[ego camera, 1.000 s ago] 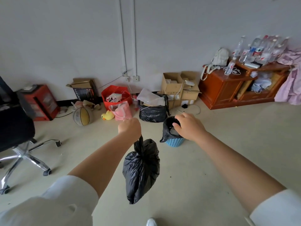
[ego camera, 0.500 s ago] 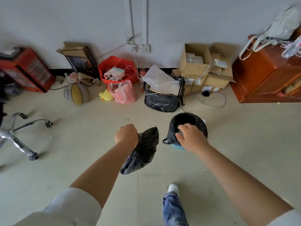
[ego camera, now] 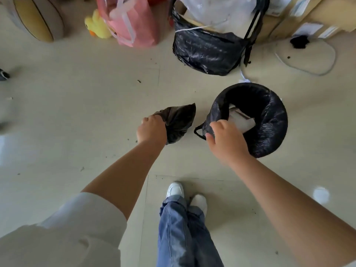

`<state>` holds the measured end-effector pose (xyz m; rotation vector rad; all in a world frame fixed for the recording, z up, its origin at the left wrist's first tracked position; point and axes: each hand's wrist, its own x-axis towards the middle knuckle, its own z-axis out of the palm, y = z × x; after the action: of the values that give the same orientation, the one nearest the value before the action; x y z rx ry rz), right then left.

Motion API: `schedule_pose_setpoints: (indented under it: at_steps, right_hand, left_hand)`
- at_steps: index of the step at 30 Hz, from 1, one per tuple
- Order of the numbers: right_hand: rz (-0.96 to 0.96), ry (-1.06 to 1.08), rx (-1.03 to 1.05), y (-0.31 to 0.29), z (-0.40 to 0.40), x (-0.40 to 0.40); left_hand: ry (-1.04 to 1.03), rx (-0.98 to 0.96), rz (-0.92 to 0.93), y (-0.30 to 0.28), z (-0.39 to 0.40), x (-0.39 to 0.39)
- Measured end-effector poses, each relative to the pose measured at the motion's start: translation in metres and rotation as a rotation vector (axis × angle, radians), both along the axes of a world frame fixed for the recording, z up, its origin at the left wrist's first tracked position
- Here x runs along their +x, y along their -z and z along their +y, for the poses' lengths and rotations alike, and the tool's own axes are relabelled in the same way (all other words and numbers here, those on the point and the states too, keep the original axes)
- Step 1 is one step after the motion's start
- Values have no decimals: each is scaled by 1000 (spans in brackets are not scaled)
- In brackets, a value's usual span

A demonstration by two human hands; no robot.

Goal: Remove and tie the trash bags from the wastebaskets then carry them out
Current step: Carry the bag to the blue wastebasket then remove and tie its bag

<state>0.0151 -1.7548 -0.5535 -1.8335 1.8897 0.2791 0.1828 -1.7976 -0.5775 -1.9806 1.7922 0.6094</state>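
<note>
My left hand (ego camera: pixel 151 130) is shut on the gathered neck of a small tied black trash bag (ego camera: pixel 178 120), which hangs low over the floor. Just to its right stands a round wastebasket lined with another black trash bag (ego camera: pixel 269 120); white paper (ego camera: pixel 240 118) lies inside it. My right hand (ego camera: pixel 225 137) pinches the near left rim of that liner, where a bag handle loops out. The basket itself is hidden under the liner.
A large full black bag (ego camera: pixel 204 51) sits behind the wastebasket, with a pink plastic bag (ego camera: pixel 133 24), a yellow duck toy (ego camera: pixel 96 26) and a ball (ego camera: pixel 38 22) to its left. Cardboard boxes (ego camera: pixel 300 18) lie at the far right. My shoes (ego camera: pixel 185 195) stand below the hands.
I have stepped up to the wastebasket and bent over it. My left hand lowered the tied bag toward the floor, and my right hand closed on the liner's rim.
</note>
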Motion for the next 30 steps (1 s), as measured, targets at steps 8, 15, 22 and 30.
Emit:
schedule_pose_setpoints:
  at_steps: [8, 15, 22, 30]
  right_hand:
    - [-29, 78, 56, 53, -4, -37]
    - [34, 123, 76, 37, 12, -109]
    - [154, -83, 186, 53, 61, -196]
    - [67, -252, -68, 109, 98, -251]
  left_hand:
    - [194, -17, -58, 46, -6, -40]
    - [377, -29, 27, 24, 12, -107]
    - [248, -13, 84, 36, 71, -191]
    - [113, -31, 160, 91, 131, -249]
